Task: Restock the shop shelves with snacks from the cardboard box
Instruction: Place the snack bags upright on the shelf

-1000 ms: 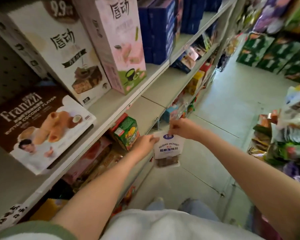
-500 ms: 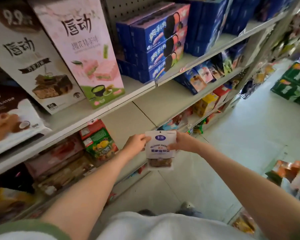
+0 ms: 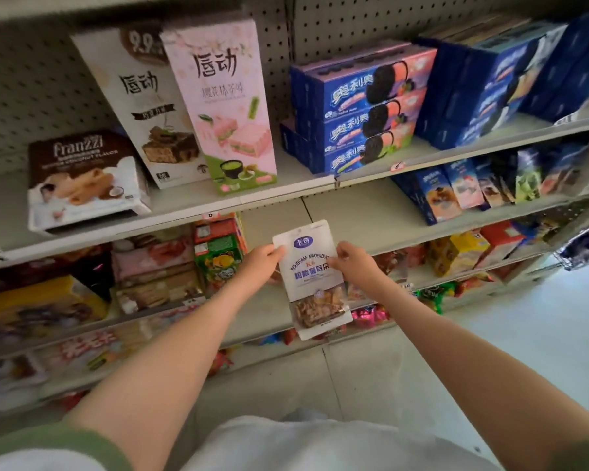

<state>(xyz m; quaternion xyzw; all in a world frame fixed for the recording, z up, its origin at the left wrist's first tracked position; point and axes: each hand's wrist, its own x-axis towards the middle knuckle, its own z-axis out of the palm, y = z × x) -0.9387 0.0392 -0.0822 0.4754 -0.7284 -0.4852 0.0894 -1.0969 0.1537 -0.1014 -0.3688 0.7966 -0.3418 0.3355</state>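
- The left hand (image 3: 262,263) pinches the left edge of the snack bag (image 3: 315,283) near its top, with the fingers curled on it.
- The snack bag hangs upright in the air between both hands. It is in front of the middle shelf (image 3: 361,209) and not on it yet.
- The right hand (image 3: 354,263) pinches the bag's right edge the same way.
- I think the bag goes on the bare spot just behind it. Keep it straight with the words facing out, and do not bump the green box (image 3: 220,263) on the left.
- On the shelf above, from the left, are a brown Franzzi box (image 3: 85,178), a tall pink box (image 3: 225,107) and stacks of blue cookie boxes (image 3: 364,110).
- More snacks fill the low shelves, and the pale floor (image 3: 507,351) is on the right.
- The cardboard box is not in view.
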